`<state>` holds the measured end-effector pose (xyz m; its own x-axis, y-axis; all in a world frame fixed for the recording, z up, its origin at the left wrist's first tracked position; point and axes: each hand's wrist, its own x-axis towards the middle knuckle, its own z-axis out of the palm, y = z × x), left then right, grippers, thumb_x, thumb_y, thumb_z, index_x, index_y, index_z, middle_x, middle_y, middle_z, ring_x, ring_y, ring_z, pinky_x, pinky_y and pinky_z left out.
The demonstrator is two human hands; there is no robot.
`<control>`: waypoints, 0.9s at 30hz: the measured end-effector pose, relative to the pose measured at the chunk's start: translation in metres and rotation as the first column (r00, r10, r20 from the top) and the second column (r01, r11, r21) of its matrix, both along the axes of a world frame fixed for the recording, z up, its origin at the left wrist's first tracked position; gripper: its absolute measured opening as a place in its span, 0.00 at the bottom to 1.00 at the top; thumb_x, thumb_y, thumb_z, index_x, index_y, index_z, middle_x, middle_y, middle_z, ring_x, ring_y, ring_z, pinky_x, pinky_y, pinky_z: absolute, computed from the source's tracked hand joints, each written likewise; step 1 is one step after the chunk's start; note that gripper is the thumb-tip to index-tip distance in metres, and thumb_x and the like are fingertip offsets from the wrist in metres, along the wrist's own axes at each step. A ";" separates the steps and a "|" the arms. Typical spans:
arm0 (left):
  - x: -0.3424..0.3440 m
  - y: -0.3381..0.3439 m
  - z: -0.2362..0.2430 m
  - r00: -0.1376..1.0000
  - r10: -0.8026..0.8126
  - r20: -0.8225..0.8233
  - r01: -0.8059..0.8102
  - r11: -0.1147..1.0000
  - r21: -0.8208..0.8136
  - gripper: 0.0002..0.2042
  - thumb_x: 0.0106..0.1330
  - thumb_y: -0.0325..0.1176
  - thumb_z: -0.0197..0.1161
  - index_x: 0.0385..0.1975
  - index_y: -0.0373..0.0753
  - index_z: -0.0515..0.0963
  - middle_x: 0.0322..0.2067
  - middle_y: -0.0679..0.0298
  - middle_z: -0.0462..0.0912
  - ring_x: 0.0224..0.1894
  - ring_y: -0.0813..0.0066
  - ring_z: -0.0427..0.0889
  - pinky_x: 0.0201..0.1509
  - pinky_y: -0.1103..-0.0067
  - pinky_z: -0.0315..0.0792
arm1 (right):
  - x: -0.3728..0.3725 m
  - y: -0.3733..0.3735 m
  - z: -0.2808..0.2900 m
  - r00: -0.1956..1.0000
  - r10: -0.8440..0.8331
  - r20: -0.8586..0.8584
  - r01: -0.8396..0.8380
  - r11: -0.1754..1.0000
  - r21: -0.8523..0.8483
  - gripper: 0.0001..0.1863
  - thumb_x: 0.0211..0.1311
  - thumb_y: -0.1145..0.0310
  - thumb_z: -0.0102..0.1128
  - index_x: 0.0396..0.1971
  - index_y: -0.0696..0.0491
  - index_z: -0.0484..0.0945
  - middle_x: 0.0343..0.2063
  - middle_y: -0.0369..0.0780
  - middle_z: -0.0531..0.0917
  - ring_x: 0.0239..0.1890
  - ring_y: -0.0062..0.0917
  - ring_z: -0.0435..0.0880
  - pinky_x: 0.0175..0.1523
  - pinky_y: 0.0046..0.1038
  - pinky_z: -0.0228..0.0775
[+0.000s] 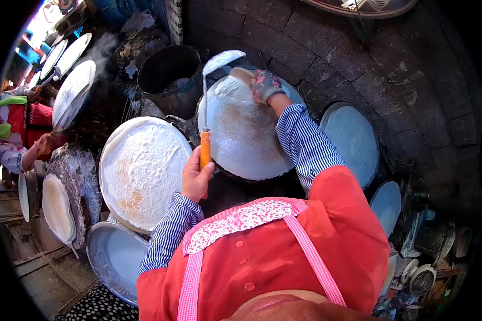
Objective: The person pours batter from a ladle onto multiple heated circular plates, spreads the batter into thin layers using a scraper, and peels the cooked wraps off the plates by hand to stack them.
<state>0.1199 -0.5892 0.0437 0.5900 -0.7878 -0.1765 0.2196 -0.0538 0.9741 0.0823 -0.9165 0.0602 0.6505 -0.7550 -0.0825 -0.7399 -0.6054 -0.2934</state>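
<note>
My left hand (197, 179) is closed on the orange handle of a long ladle (222, 59), whose bowl is white with batter and held up above the griddle's far edge. My gloved right hand (268, 85) grips a pale, flat spreader (242, 75) at the far part of the round griddle (251, 147) in front of me. A white layer covers much of the griddle, with a browner middle. To the left lies a large round pan (144, 171) covered in bubbled white batter with golden patches. A basin (112, 270) of white liquid sits below it.
A dark bucket (168, 64) stands behind the griddle. Round pans (348, 142) line the right, near a fan (422, 281). A co-worker's hand (43, 144) holds a tool by upright round pans at far left. A dark brick surface (359, 64) extends beyond the griddle.
</note>
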 end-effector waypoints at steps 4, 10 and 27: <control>0.006 0.031 0.015 0.987 0.029 -0.161 -0.061 0.978 -0.199 0.26 0.57 0.22 0.53 0.57 0.36 0.57 0.37 0.66 0.70 0.33 0.85 0.68 0.36 0.89 0.65 | -0.019 0.057 0.008 0.965 0.261 0.010 -0.261 0.965 -0.018 0.15 0.54 0.63 0.44 0.40 0.48 0.75 0.35 0.44 0.79 0.38 0.38 0.78 0.44 0.34 0.69; 0.023 0.090 0.039 0.949 0.067 -0.308 -0.149 0.956 -0.253 0.22 0.61 0.28 0.50 0.56 0.35 0.57 0.39 0.61 0.70 0.32 0.78 0.71 0.32 0.85 0.68 | -0.039 0.075 0.036 0.926 0.376 0.025 -0.376 0.927 -0.007 0.15 0.56 0.63 0.42 0.42 0.47 0.74 0.39 0.45 0.76 0.42 0.38 0.76 0.45 0.35 0.68; 0.032 0.145 0.038 0.868 0.270 -0.417 -0.434 0.820 -0.373 0.23 0.61 0.31 0.53 0.55 0.35 0.57 0.39 0.60 0.69 0.28 0.78 0.71 0.25 0.84 0.69 | -0.063 0.099 0.044 0.802 0.589 -0.099 -0.589 0.807 0.031 0.18 0.54 0.67 0.48 0.48 0.44 0.70 0.41 0.42 0.75 0.43 0.36 0.74 0.48 0.34 0.66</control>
<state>0.1520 -0.4442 0.0815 0.8113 -0.5762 -0.0988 0.4492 0.5063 0.7361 0.0189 -0.8179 0.1043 0.9585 -0.2290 -0.1697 -0.2652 -0.9346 -0.2369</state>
